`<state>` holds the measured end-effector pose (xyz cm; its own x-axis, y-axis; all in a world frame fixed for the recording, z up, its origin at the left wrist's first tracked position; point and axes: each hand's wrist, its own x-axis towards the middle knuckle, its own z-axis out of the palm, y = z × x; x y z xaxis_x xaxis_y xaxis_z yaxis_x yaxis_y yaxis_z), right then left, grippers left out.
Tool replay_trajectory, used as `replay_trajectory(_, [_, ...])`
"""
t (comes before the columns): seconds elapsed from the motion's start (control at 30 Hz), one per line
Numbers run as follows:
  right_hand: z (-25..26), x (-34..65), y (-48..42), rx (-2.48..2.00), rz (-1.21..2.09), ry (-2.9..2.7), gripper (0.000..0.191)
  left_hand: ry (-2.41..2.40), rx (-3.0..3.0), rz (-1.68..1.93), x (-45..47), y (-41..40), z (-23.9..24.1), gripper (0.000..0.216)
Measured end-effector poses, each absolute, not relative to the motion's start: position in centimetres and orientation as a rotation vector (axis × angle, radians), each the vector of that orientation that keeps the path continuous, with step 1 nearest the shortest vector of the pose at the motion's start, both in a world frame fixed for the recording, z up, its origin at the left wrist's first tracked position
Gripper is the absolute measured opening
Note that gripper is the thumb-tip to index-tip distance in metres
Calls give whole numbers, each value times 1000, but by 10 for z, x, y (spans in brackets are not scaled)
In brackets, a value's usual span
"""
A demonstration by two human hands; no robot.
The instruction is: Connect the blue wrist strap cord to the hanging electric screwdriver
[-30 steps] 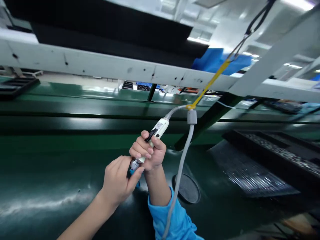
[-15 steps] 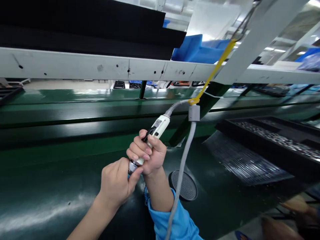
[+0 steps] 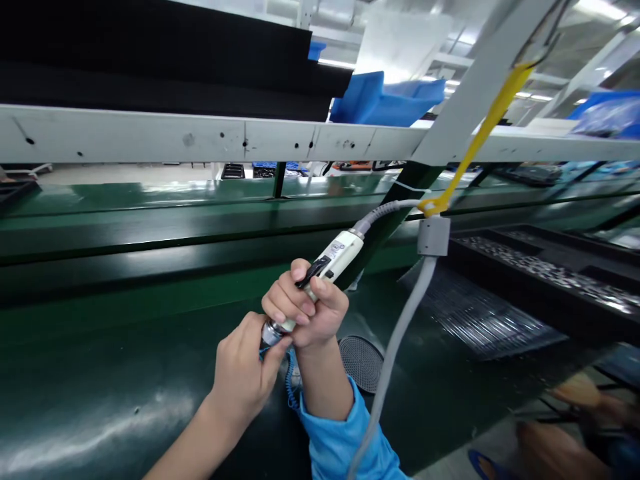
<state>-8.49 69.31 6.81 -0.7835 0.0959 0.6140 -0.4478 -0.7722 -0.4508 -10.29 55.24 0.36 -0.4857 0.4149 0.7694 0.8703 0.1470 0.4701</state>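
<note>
My right hand [image 3: 307,307], in a blue sleeve, is wrapped around the pale body of an electric screwdriver [image 3: 345,253] with a black lever on its side. Its tip end points down and left. My left hand [image 3: 245,363] closes on the metal collar [image 3: 273,333] at that end, thumb and fingers around it; the bit is hidden by the fingers. A grey cable [image 3: 395,360] leaves the back of the tool and passes a grey block [image 3: 434,236], hung on a yellow strap [image 3: 487,133]. A blue coiled cord [image 3: 291,383] dangles near my right wrist.
Beneath lies a dark green bench [image 3: 110,400]. A round black mesh disc [image 3: 363,363] rests behind my right forearm. On the right are a black tray of small shiny parts [image 3: 540,267] and a clear ribbed plastic sheet [image 3: 480,320]. A white beam [image 3: 165,137] crosses above; part of another person shows lower right.
Both hands and the screwdriver have moved a little to the right, still gripping. The cable's grey block and yellow strap have swung right, while the view has shifted slightly.
</note>
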Motion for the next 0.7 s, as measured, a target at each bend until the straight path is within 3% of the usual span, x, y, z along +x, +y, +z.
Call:
replay_trajectory(0.1, [69,-86,687,830,2554,-900,17,-1963,-1222,-1205,-109,549,5,30])
replay_trajectory(0.17, [69,-88,684,809,2567,-909,16,-2077,-1224,-1421,-110,546,8,39])
replay_trajectory(0.23, [67,-91,683,802,2619,-869,18,-2230,-1257,-2100,-107,545,11,50])
replay_trajectory(0.3, [65,-94,683,839,2679,-788,20,-1998,-1333,-3150,-102,547,12,59])
replay_trajectory(0.37, [62,-96,685,958,2706,-713,20,-1075,-1438,-4007,-94,551,10,64])
replay_trajectory(0.4, [61,-97,685,1035,2707,-676,19,-594,-1509,-4176,-89,553,7,65])
replay_trajectory(0.43, [61,-96,686,1110,2706,-640,18,-276,-1574,-4219,-85,555,5,66])
replay_trajectory(0.5, [60,-94,689,1209,2695,-583,16,-285,-1630,-4200,-79,557,2,70])
replay_trajectory(0.63, [63,-89,693,1228,2660,-596,13,-1418,-1262,-3797,-78,559,4,74])
replay_trajectory(0.7, [64,-89,695,1219,2650,-619,13,-1737,-1019,-3493,-80,559,9,75])
